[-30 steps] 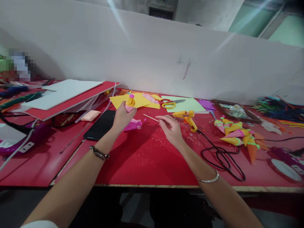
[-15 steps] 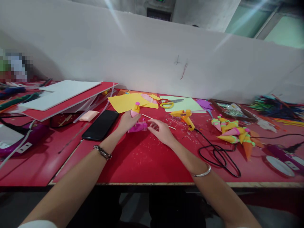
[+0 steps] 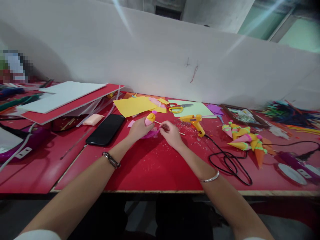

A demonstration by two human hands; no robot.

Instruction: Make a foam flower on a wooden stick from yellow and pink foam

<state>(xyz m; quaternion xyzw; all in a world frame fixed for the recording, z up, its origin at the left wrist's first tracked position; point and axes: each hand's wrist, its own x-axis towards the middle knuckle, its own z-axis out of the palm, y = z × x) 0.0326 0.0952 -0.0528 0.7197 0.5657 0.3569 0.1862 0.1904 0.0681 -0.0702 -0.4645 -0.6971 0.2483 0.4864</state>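
Note:
My left hand (image 3: pixel 139 129) is closed around a small pink-and-yellow paper figure (image 3: pixel 150 118) with a bright pink pompom on its top. Below that hand, on the red table, lies a crumpled magenta plastic bag (image 3: pixel 151 133), partly covered by the fingers. At the bag's right edge, my right hand (image 3: pixel 171 133) has thumb and fingers pinched together. A tiny pinkish bit shows at those fingertips, too small to name. Behind the right hand lies a thin wooden stick (image 3: pixel 182 133). A yellow glue gun (image 3: pixel 194 122) rests to its right.
A black phone (image 3: pixel 106 130) and a pale pink block (image 3: pixel 93 119) lie left. Yellow paper (image 3: pixel 135 106) and scissors (image 3: pixel 176 109) are behind. Right are a coiled black cable (image 3: pixel 228 166), several small paper cones (image 3: pixel 243 137) and a purple power strip (image 3: pixel 292 160). White boards (image 3: pixel 67 96) stack left.
My left hand has shifted right with the paper figure. My right hand has gone from loosely spread fingers to a pinch at the magenta bag's edge. A pink paper piece now shows behind the left hand.

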